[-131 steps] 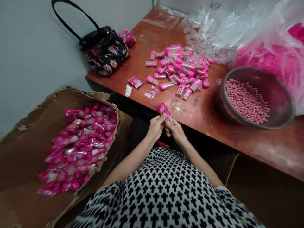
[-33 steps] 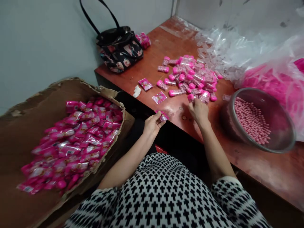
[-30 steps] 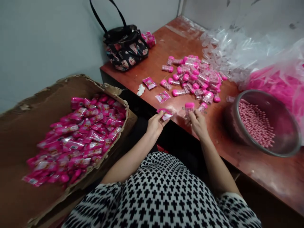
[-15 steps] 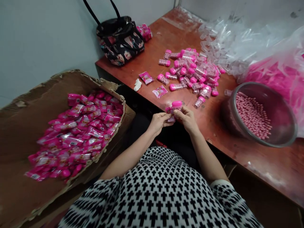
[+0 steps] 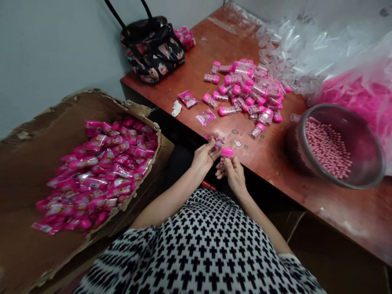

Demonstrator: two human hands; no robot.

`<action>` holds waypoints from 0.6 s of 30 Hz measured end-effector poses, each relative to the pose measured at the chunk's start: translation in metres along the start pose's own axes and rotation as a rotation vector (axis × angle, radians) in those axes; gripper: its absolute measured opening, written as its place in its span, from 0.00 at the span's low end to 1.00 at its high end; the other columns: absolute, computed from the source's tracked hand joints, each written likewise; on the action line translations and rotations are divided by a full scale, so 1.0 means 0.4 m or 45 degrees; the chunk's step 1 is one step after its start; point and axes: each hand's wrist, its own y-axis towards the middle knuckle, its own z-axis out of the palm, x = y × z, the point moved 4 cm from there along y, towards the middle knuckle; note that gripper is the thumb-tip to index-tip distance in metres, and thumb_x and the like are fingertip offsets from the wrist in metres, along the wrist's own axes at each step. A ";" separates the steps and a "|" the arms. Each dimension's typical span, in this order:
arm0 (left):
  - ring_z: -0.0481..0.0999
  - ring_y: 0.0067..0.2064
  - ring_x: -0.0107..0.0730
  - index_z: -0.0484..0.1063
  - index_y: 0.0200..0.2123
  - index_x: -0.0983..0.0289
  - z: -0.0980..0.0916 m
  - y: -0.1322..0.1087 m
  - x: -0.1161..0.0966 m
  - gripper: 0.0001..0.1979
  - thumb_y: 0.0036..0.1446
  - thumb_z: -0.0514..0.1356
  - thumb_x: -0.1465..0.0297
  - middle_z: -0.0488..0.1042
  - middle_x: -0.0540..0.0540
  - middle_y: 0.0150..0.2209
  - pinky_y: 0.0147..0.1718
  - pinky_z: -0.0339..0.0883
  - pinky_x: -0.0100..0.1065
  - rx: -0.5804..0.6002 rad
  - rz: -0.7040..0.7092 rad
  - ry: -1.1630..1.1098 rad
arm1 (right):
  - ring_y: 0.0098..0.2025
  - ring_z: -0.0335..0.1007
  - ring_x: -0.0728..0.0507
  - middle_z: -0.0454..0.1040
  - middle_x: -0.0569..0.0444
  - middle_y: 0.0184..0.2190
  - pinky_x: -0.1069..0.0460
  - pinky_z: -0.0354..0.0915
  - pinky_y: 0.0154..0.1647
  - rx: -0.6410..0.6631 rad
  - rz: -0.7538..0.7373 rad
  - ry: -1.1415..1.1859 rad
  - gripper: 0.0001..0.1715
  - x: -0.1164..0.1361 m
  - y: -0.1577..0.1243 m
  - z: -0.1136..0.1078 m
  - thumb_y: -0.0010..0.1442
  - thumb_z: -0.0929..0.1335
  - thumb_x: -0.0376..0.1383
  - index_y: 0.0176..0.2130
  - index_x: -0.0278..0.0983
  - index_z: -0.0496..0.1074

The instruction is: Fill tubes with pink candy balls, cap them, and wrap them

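One per hand: pink wrapper pinched in left hand; pink-capped vial gripped in right hand, long axis near upright, just right of left hand.

Left wall plain pale blue-grey, smooth; back wall pale grey, dark smudge at far upper right. Walls meet near top centre, behind the table's far end. Table reddish-brown, glossy, worn: dark spots and pale patches near front edge, whitish dusty scuffing along the far edge. Area under tabletop in deep shadow; floor can't be made out. Light cool and dim-ish, soft glare on table at lower right.
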 end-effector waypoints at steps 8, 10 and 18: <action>0.75 0.27 0.26 0.69 0.28 0.69 0.015 -0.011 0.006 0.13 0.42 0.70 0.71 0.75 0.53 0.26 0.30 0.69 0.29 0.078 0.070 0.093 | 0.18 0.66 0.53 0.69 0.61 0.24 0.57 0.68 0.17 -0.106 -0.072 -0.120 0.19 0.011 0.020 -0.002 0.58 0.64 0.51 0.38 0.39 0.60; 0.75 0.28 0.27 0.69 0.28 0.69 0.015 -0.012 0.001 0.14 0.41 0.70 0.70 0.75 0.53 0.27 0.32 0.70 0.31 0.106 0.104 0.110 | 0.18 0.67 0.53 0.69 0.61 0.24 0.57 0.68 0.17 -0.125 -0.091 -0.132 0.19 0.015 0.024 -0.008 0.58 0.64 0.51 0.37 0.39 0.60; 0.74 0.26 0.26 0.71 0.30 0.69 0.029 -0.019 -0.002 0.15 0.41 0.70 0.68 0.74 0.52 0.25 0.29 0.68 0.29 0.191 0.070 0.208 | 0.17 0.66 0.53 0.69 0.62 0.23 0.57 0.67 0.16 -0.060 -0.092 -0.129 0.19 0.014 0.035 -0.009 0.56 0.65 0.51 0.36 0.39 0.60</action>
